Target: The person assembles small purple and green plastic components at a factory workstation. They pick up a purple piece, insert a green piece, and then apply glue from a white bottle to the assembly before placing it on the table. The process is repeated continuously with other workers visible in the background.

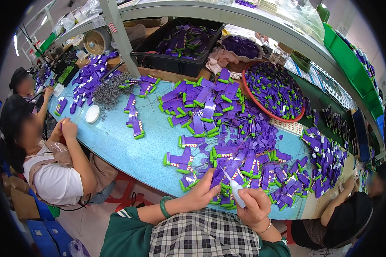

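My left hand (202, 191) pinches a small purple plastic part (217, 177) at the near edge of the table. In my right hand (255, 207) is a white squeeze bottle (236, 191) with a thin pointed nozzle. It is held tilted, its tip up and to the left, close to the purple part. Whether the tip touches the part I cannot tell. Purple-and-green plastic pieces (188, 159) with striped red-and-white edges lie just beyond my hands. Farther back they form a large heap (210, 107), with smaller loose purple parts (261, 135) beside it.
A red round basket (302, 118) of purple-green pieces stands at back right, a black bin (176, 65) behind the heap. A white lid (92, 113) and grey wire pieces (110, 92) lie at left. Co-workers sit at left (55, 171) and right (347, 218). A metal post (121, 38) carries a shelf.
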{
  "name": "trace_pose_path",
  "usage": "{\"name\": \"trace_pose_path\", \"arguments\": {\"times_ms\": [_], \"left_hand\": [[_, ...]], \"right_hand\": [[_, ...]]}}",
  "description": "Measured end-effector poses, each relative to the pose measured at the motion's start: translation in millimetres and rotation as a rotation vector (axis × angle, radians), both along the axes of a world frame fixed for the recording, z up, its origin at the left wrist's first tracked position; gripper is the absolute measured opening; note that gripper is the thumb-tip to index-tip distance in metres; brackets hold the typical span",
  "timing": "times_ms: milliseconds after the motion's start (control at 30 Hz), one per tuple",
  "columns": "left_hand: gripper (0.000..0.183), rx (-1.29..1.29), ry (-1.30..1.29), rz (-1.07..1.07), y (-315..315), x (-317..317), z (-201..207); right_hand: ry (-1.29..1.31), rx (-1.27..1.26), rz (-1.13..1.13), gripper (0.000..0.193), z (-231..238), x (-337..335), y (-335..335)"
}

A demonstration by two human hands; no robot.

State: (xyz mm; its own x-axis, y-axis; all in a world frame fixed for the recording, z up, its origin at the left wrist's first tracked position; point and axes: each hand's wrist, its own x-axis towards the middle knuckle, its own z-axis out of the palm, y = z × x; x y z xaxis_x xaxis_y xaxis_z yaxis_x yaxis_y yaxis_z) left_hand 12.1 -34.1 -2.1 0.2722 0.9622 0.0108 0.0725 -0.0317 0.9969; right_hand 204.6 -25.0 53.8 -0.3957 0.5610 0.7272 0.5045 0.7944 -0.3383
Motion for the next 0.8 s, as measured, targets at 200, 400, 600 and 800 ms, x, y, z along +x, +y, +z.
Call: {"name": "trace_pose_path", "arguments": {"times_ms": [200,400,600,800], "left_hand": [[0.044,-0.121,-0.167,-0.069,2,-7,3],[0.045,-0.193,-0.637,-0.054,12,-15,4],[0.043,-0.158,-0.660,-0.025,12,-12,12],[0.038,-0.095,-0.586,-0.062,12,-14,11]], "right_hand": [[0.017,0.014,0.011,0.042,-3,3,-1],[0.007,0.007,0.035,0.045,-6,5,-2],[-0.006,-0.019,0.054,0.042,-3,1,0],[-0.039,-0.006,0.067,0.042,-1,2,0]]}}
